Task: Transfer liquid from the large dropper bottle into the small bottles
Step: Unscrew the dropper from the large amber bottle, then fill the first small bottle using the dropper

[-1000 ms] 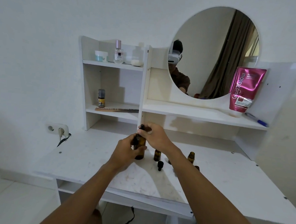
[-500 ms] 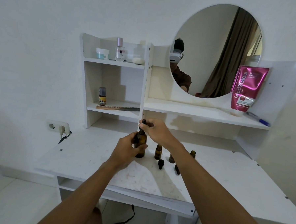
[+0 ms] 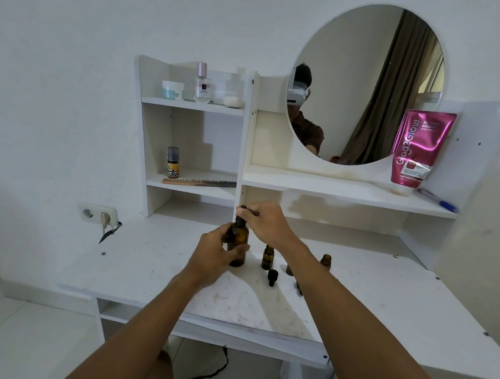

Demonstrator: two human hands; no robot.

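The large dropper bottle (image 3: 238, 243), of brown glass, is stood upright on the white table (image 3: 140, 273), toward the back and a little left of the middle. Its body is gripped by the left hand (image 3: 214, 254), with fingers and thumb curled round the glass. Its black cap (image 3: 242, 211) is pinched from above by the right hand (image 3: 267, 223), the fingers bent round the cap's top. Whether the cap is screwed tight or loose cannot be told.

Just to the right of the large bottle, and apart from it, a small bottle (image 3: 268, 257) is seen upright and open at the neck. A second small bottle (image 3: 325, 260) is stood farther right, beyond the right forearm. A third small bottle (image 3: 289, 269) is mostly hidden behind that forearm. A small black dropper (image 3: 272, 277) is laid on the table just in front of the first small bottle.

Behind the table a comb (image 3: 198, 182) is laid on the lower left shelf beside a yellow-labelled bottle (image 3: 173, 162). A perfume bottle (image 3: 202, 84) is kept on the shelf above. A round mirror (image 3: 364, 85) is fixed to the right of the shelves. A pink tube (image 3: 416, 148) is stood beside the mirror, with a blue pen (image 3: 438, 200) next to it.
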